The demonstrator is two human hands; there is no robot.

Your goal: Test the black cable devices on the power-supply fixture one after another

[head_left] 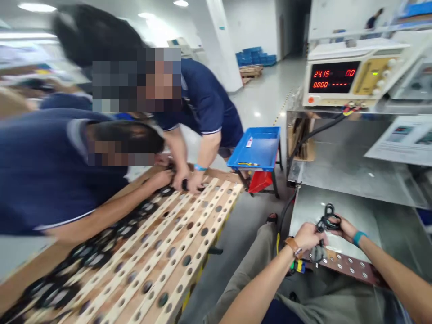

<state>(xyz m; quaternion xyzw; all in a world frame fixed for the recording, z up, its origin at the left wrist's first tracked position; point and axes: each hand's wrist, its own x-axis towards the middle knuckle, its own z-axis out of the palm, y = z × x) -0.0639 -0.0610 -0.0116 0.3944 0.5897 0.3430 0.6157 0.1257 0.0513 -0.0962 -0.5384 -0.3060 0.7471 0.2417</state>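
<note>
Above the metal bench (pixel 367 220) at the lower right, both of my hands are closed on a looped black cable (pixel 329 210). My left hand (pixel 308 236), with a brown strap on its wrist, grips it from the left. From the other side, my right hand (pixel 347 228) pinches the loops; a teal band circles that wrist. Part of the cable hangs beneath the fingers, where it is blurred. A brown strip with several metal studs (pixel 349 266) runs along the bench's near edge. Green, yellow and blue pieces (pixel 297 266) sit beside its left end.
A power supply (pixel 354 74) with red digits stands on the shelf above. Left of me is a wooden rack (pixel 184 245) with rows of holes and black coils (pixel 91 254). Two co-workers lean over it, hands among the coils. Beyond its corner stands a blue tray (pixel 261 146).
</note>
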